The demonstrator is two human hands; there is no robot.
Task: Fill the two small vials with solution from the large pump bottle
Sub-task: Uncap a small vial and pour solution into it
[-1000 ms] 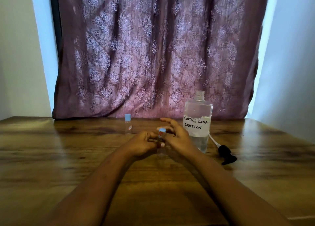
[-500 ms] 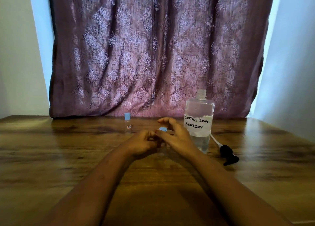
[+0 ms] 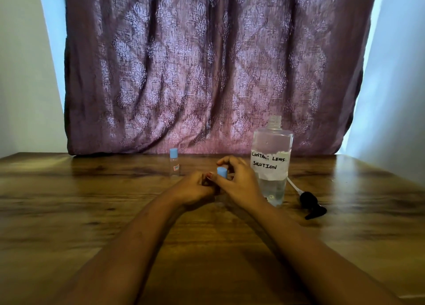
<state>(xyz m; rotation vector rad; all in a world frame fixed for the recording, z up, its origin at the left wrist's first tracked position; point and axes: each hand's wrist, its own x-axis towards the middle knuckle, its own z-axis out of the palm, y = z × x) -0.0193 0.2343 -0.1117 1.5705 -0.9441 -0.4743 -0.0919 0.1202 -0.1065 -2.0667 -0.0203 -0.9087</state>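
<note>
Beside the bottle (image 3: 271, 159), the right hand (image 3: 239, 180) pinches a vial's blue cap (image 3: 222, 172). The left hand (image 3: 195, 186) is curled around the vial, whose body is hidden.

Dim room, daylight glowing through curtain (image 3: 213, 67), pale sheen on table (image 3: 69, 189), soft focus, wide-angle bowing at edges

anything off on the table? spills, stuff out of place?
No spill visible. One oddity: the large bottle stands open, its black pump head lying on the table to its right. Both hands hold the near vial; the far vial stands capped.
</note>
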